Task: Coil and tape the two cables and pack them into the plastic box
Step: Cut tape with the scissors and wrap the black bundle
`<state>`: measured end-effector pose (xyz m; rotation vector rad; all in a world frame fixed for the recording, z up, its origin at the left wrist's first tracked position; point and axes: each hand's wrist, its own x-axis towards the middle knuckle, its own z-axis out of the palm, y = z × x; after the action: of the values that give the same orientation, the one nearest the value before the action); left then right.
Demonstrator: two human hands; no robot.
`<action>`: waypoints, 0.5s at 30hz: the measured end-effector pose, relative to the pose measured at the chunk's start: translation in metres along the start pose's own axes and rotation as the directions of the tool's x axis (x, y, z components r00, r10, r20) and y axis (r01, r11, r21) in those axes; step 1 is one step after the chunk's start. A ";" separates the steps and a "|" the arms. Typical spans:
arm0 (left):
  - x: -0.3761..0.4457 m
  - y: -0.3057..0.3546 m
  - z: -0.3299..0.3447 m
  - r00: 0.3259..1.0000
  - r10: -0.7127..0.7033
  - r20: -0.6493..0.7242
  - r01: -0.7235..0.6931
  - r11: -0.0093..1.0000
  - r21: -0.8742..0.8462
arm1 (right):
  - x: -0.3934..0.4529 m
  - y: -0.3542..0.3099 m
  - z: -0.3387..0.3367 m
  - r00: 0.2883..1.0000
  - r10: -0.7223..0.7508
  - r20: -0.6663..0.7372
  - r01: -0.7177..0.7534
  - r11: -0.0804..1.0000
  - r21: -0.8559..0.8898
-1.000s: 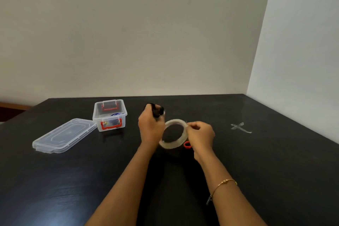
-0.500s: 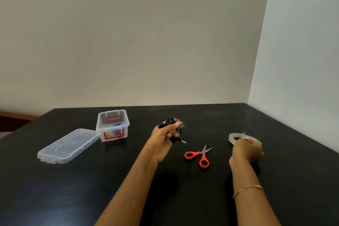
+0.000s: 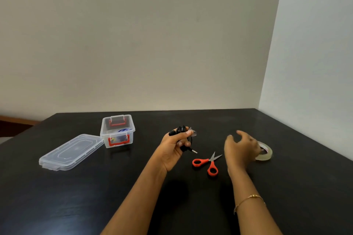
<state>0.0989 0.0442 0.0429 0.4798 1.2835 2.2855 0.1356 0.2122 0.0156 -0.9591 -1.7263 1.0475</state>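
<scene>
Two hands: left [image 3: 174,144] grips coiled cable [image 3: 181,129], right [image 3: 241,148] spread above bare table [image 3: 286,187].

I see soft, even room light, brighter on the right wall [image 3: 313,47]. The black table [image 3: 57,196] shows faint sheen and soft shadows under the forearms. My right hand [image 3: 241,147] is motion-blurred; edges bow slightly.

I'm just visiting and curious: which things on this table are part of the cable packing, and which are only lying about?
In use:
black cable in left hand
tape roll
scissors
plastic box
lid

Lying about:
nothing visible; right hand is empty
</scene>
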 end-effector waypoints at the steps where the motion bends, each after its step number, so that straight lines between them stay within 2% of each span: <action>1: 0.001 0.000 -0.001 1.000 0.003 0.000 -0.003 1.000 0.004 | -0.008 -0.008 0.001 0.994 -0.095 0.061 0.092 0.995 0.038; 2: 0.002 0.000 -0.002 1.000 0.004 0.001 -0.004 1.000 0.012 | -0.016 -0.015 0.001 0.975 -0.146 0.169 0.124 0.983 0.135; 3: 0.002 0.000 -0.002 1.000 0.003 0.003 -0.003 1.000 0.021 | -0.024 -0.023 0.001 0.933 -0.161 0.322 0.075 0.962 0.264; 5: 0.002 -0.001 -0.004 1.000 0.000 0.010 0.000 1.000 0.027 | -0.036 -0.033 -0.001 0.762 -0.187 0.620 -0.119 0.900 0.418; 6: 0.002 0.000 -0.005 1.000 -0.002 0.013 0.001 1.000 0.024 | -0.039 -0.035 -0.001 0.689 -0.213 0.692 -0.162 0.886 0.434; 8: 0.002 0.001 -0.007 1.000 -0.011 0.017 0.010 1.000 0.018 | -0.042 -0.036 -0.002 0.634 -0.238 0.736 -0.186 0.876 0.444; 13: 0.001 0.002 -0.008 0.998 -0.052 0.034 0.049 0.995 0.090 | -0.041 -0.034 -0.004 0.597 -0.247 0.764 -0.147 0.902 0.406; 15: 0.002 0.001 -0.008 0.997 -0.068 0.032 0.064 0.991 0.115 | -0.041 -0.034 -0.005 0.606 -0.248 0.756 -0.120 0.911 0.396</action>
<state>0.0928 0.0397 0.0401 0.5072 1.3965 2.1490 0.1481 0.1642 0.0366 -0.0941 -2.0604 1.8934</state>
